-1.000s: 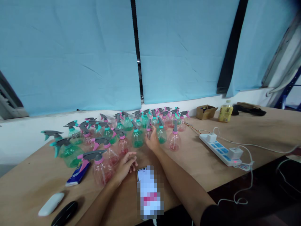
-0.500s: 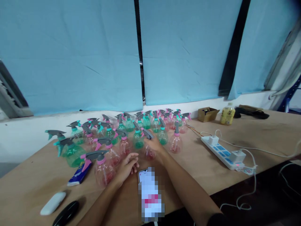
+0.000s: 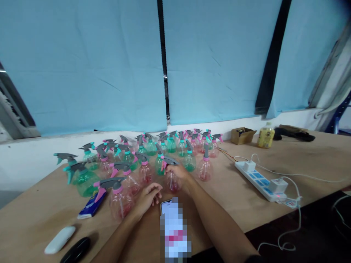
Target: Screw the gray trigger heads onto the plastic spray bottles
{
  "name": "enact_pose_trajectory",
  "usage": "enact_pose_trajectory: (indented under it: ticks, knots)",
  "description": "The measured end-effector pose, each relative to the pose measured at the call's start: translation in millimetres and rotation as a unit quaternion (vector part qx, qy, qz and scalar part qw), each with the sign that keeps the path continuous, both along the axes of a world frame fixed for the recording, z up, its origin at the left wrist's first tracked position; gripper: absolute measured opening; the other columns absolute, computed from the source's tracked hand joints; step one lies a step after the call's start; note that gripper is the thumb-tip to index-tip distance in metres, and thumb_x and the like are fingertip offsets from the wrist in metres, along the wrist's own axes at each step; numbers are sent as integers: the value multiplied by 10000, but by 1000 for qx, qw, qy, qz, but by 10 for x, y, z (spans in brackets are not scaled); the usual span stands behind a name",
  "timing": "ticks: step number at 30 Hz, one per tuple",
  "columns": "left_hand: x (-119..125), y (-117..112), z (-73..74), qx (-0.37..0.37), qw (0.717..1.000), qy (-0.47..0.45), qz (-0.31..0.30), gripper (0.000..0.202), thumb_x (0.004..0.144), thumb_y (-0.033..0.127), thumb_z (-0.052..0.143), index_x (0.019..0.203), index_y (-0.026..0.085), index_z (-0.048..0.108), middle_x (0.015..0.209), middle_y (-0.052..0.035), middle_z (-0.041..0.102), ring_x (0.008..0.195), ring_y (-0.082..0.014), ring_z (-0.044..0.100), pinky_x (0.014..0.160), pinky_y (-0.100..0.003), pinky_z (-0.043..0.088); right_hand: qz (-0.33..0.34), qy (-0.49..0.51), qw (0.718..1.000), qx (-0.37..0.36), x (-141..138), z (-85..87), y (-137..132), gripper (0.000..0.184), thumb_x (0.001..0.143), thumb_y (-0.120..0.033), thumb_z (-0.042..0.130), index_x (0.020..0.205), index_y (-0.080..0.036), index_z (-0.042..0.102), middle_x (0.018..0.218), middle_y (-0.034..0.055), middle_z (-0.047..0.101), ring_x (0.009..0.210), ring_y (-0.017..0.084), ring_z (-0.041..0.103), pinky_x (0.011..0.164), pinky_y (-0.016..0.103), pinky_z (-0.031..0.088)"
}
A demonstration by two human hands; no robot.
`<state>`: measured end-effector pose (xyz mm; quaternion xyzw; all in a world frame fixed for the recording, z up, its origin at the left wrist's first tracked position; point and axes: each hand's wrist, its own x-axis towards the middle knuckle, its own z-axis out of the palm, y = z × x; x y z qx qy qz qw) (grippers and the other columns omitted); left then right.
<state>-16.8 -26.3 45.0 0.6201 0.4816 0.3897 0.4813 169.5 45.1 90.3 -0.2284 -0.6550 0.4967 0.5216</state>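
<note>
My right hand (image 3: 178, 172) is closed around the neck of a pink spray bottle (image 3: 171, 181) with a grey and pink trigger head, standing on the wooden table (image 3: 225, 193). My left hand (image 3: 148, 195) rests on the table just left of it, fingers loosely curled, holding nothing, next to another pink spray bottle (image 3: 119, 199). A phone (image 3: 172, 223) lies between my forearms. Behind stands a crowd of several pink and green spray bottles (image 3: 153, 153).
A white power strip (image 3: 263, 179) with plugged chargers and cables lies to the right. A cardboard box (image 3: 241, 135) and a yellow bottle (image 3: 265, 136) stand at the back right. A blue packet (image 3: 89, 208), a white case (image 3: 59, 239) and a black case (image 3: 75, 250) lie at the left front.
My right hand took a pink spray bottle from the group and drew it toward me; it now stands near the phone. My left hand has barely moved.
</note>
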Motion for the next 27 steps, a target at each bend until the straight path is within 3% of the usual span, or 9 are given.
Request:
enact_pose_trajectory:
  ticks: [4, 9, 13, 27]
  knots:
    - [-4, 13, -13, 1, 1000, 5, 2, 317, 791, 494, 587, 868, 187, 600, 644, 15, 623, 468, -100, 538, 420, -189, 302, 17, 33, 999, -8, -7, -19, 32, 111, 618, -190, 528, 686, -188, 615, 592, -19, 585, 548, 137, 566, 561, 261, 492]
    - [-17, 26, -36, 8, 1000, 5, -8, 315, 814, 481, 558, 892, 179, 598, 661, 15, 619, 479, -96, 541, 423, -183, 303, 13, 6, 1000, 16, 40, -39, 41, 226, 648, -199, 545, 810, -197, 703, 758, 1, 689, 628, 135, 590, 603, 247, 472]
    - [-19, 19, -33, 13, 1000, 21, -15, 310, 833, 463, 549, 934, 177, 611, 686, 15, 621, 502, -95, 550, 436, -184, 321, 13, 3, 1000, 23, 67, -44, 26, 215, 681, -227, 576, 842, -202, 716, 803, 10, 704, 621, 126, 590, 620, 250, 441]
    - [1, -2, 1, 16, 999, 49, -11, 395, 813, 498, 557, 1016, 179, 671, 699, 7, 612, 505, -103, 536, 444, -203, 317, -6, 57, 998, -27, 33, -4, -71, 104, 597, -165, 566, 662, -185, 644, 655, -6, 636, 609, 135, 566, 585, 249, 445]
